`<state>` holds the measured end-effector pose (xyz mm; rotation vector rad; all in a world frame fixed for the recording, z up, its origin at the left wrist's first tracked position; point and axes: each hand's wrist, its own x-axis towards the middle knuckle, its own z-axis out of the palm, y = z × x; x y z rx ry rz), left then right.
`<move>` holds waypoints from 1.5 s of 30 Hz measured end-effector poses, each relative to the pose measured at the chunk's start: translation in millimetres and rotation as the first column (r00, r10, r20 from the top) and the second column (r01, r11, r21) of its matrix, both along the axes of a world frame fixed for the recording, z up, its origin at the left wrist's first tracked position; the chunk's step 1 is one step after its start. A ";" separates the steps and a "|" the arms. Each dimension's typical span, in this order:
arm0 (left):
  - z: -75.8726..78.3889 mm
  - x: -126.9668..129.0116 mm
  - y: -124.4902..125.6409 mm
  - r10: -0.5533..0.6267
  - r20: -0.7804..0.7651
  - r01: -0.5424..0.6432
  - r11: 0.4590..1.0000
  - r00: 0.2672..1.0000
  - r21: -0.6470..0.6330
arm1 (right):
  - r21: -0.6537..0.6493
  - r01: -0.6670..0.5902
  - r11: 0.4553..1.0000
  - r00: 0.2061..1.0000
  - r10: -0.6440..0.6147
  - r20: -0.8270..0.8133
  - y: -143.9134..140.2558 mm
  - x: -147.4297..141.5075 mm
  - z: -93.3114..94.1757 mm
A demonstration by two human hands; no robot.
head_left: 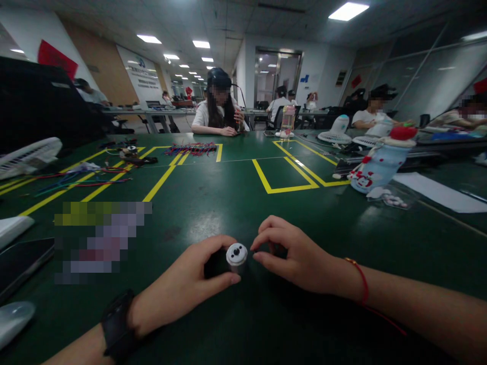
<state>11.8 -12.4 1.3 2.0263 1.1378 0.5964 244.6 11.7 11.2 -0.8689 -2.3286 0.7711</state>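
My left hand [182, 279] curls its thumb and fingers around a small cylindrical motor [237, 255] standing upright on the green table. The motor's pale round end faces up, with a dark centre and two small holes. Just to its right, my right hand [291, 253] is closed in a pinch, thumb and index fingertips almost together. A tiny dark thing seems to sit between those fingertips, too small to name. The right fingertips are apart from the motor.
Bundles of coloured wires [192, 148] lie farther back, between yellow tape lines [292, 189]. A blue bottle [382, 165] and a small plastic bag [391, 197] stand at right. A dark phone-like slab [25, 263] lies at left. A person [217, 104] sits across the table.
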 end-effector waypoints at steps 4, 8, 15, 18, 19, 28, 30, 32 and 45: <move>-0.3 0.2 -0.9 0.008 0.013 -0.008 1.000 1.000 0.003 | 0.064 -0.008 0.998 0.996 0.014 -0.090 0.9 -14.4 18.9; -2.8 -0.4 -0.6 0.007 0.028 -0.007 1.000 1.000 0.011 | 0.077 -0.023 0.997 1.000 0.025 -0.018 1.7 -25.7 25.3; -1.8 -1.2 0.5 0.005 0.023 -0.006 1.000 1.000 0.014 | -0.144 0.028 0.989 0.996 -0.040 -0.078 2.4 -16.6 19.3; -1.1 -1.6 0.1 0.004 0.012 -0.004 1.000 1.000 0.016 | -0.365 0.047 0.930 0.975 -0.122 -0.184 2.2 -2.6 11.0; -1.0 -1.7 0.0 0.004 0.008 -0.004 1.000 1.000 0.019 | -0.425 0.043 0.904 0.968 -0.143 -0.207 2.1 2.4 6.9; -2.6 -2.3 -1.4 0.029 -0.025 -0.028 0.999 0.999 0.035 | -0.580 0.052 0.813 0.889 -0.302 -0.345 1.9 20.4 -17.4; -2.9 -2.9 -1.1 0.028 -0.033 -0.027 0.999 0.999 0.029 | -0.591 0.045 0.805 0.883 -0.309 -0.354 2.3 19.5 -17.0; -3.1 -3.4 -0.7 0.025 -0.037 -0.024 0.999 0.999 0.028 | -0.593 0.043 0.804 0.881 -0.311 -0.357 2.7 19.2 -16.7; -3.9 -3.1 -2.0 0.035 -0.032 -0.035 0.999 0.999 0.022 | -0.565 0.043 0.824 0.906 -0.271 -0.326 3.4 19.6 -17.8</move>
